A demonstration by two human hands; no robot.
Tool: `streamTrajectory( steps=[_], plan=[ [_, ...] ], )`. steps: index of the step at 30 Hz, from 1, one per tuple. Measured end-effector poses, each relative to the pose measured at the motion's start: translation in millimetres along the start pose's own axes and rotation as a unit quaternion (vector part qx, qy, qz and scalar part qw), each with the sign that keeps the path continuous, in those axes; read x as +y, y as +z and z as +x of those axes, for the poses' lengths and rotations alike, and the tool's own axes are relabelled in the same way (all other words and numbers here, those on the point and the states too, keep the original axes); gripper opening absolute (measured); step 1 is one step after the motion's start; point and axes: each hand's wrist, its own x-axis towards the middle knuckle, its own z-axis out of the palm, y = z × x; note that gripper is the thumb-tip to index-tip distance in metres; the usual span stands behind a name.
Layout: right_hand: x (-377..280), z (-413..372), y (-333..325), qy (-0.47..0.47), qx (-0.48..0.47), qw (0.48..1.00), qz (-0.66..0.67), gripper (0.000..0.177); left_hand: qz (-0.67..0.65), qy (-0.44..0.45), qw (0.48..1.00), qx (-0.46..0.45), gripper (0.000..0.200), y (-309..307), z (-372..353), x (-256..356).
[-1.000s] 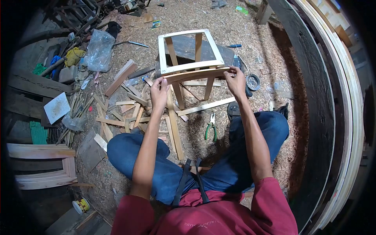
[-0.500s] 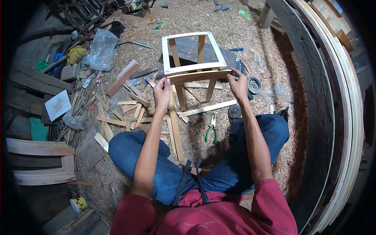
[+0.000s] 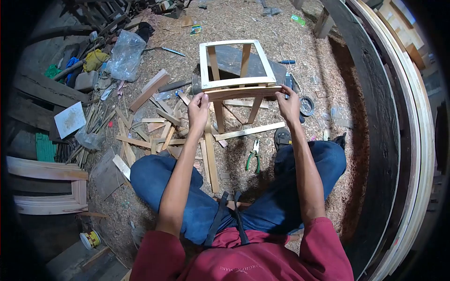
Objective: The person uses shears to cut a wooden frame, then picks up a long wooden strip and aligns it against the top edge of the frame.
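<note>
A small wooden stool frame stands on the ground in front of me, its pale top an open rectangle. Along its near side, just below the top's edge, lies a slightly curved brown wooden strip. My left hand pinches the strip's left end, and my right hand pinches its right end. Both hands have their fingers closed. Green-handled pliers lie on the ground between my knees. Whether the strip touches the frame along its whole length cannot be made out.
Wood offcuts are scattered at the left. Behind the frame lies a dark block, with a blue-handled tool beyond. A roll of tape sits at the right. Long dark timber runs along the right side.
The stool frame, the strip and both hands appear slightly further right and lower, along with the surroundings as the view shifts. Both hands still hold the strip's ends.
</note>
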Motion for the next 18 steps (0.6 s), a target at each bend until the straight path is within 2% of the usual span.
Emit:
streamTrajectory(
  steps=[5,13,18],
  plan=[
    [1,0,-1,0.010,-0.003,1.000,-0.006,0.044,-0.028,0.009,1.000,0.003,0.038,1,3,-5],
    [9,2,2,0.010,-0.009,1.000,-0.002,0.046,0.017,0.017,1.000,0.001,0.039,0,4,-7],
    [4,-1,0,0.000,-0.003,1.000,-0.015,0.045,-0.002,0.009,1.000,0.000,0.040,1,2,-3]
  ],
)
